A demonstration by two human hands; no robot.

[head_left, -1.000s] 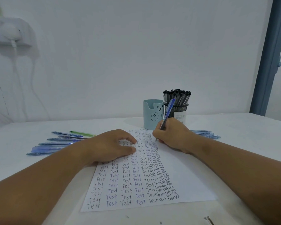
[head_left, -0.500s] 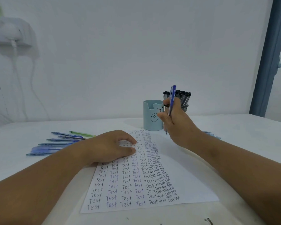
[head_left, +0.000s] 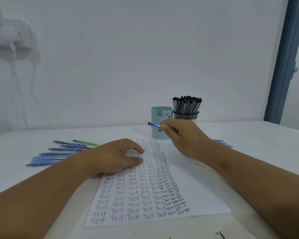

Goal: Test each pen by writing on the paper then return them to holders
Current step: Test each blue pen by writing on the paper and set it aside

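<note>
A white sheet of paper [head_left: 193, 192] covered in rows of the word "Test" lies on the table. My left hand [head_left: 114, 156] rests on its upper left part, fingers loosely curled. My right hand [head_left: 181, 135] is raised above the paper's top right corner and pinches a blue pen [head_left: 154, 125] that points left, level with the light blue bear holder [head_left: 158, 116]. Right of it stands a black mesh holder [head_left: 186, 115] packed with black-capped pens [head_left: 186, 104]. Several blue pens and a green one [head_left: 62, 150] lie at the left.
More blue pens [head_left: 222, 143] lie on the table behind my right forearm. The white table [head_left: 257, 140] runs to a wall at the back. A white socket with cables [head_left: 9, 38] hangs at the upper left; a blue door frame [head_left: 283, 62] stands at the right.
My right hand lifted the blue pen off the paper, swung it upright, then turned it level, pointing left in front of the bear holder. My left hand stayed put.
</note>
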